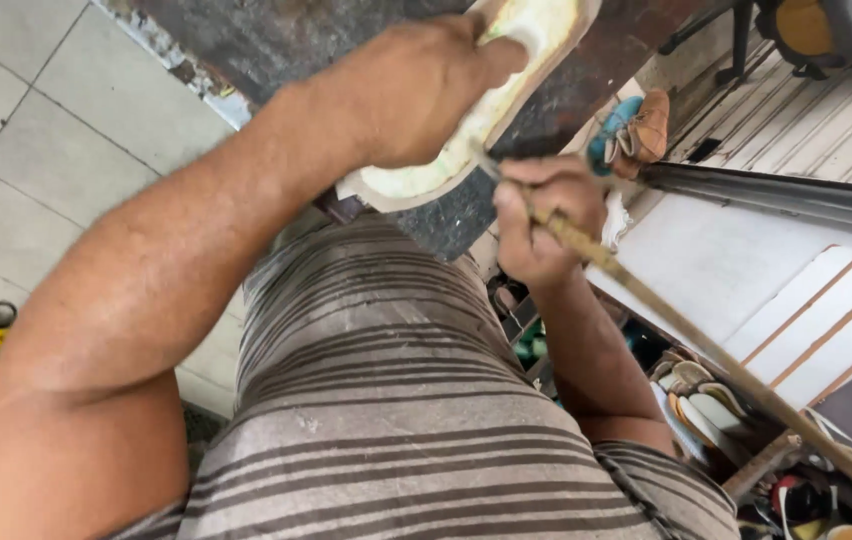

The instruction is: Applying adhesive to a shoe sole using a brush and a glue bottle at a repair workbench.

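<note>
Your left hand (416, 95) has a closed grip on the pale shoe sole (506, 75), thumb pressed on top, held above the dark tabletop (276, 40). Right hand (536, 225) is fisted round a long thin stick (706, 345), tip at the sole's edge. Looks like spreading or scraping w/ the tip; pressure needs to be steady. More soles (701, 400) lie in the rack below right.

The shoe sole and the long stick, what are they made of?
The shoe sole, held by the left hand, looks like pale rubber or foam, matte and glue-smeared. The long stick in the right hand seems wooden: brownish, rough and worn.
</note>
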